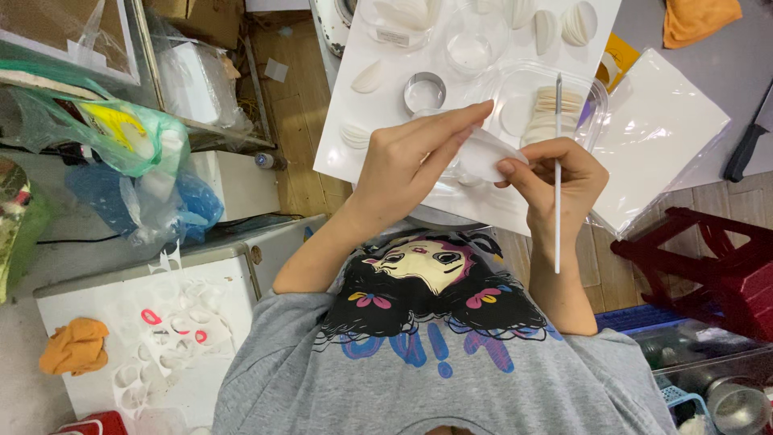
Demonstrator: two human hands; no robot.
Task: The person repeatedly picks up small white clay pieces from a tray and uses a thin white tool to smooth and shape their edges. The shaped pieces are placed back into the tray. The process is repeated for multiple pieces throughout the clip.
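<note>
My left hand and my right hand together pinch a thin white round sheet, folded between the fingers, above a white board. My right hand also holds a thin white stick upright, its lower end pointing at my body. Just beyond the hands a clear plastic tray holds a stack of white round sheets. A metal ring cutter rests on the board near my left fingertips. Folded white pieces lie further out on the board.
A sheet of white paper in plastic lies right of the board, with a dark-handled knife and an orange cloth beyond. A dark red stool stands at the right. Plastic bags and a white box with cut scraps sit left.
</note>
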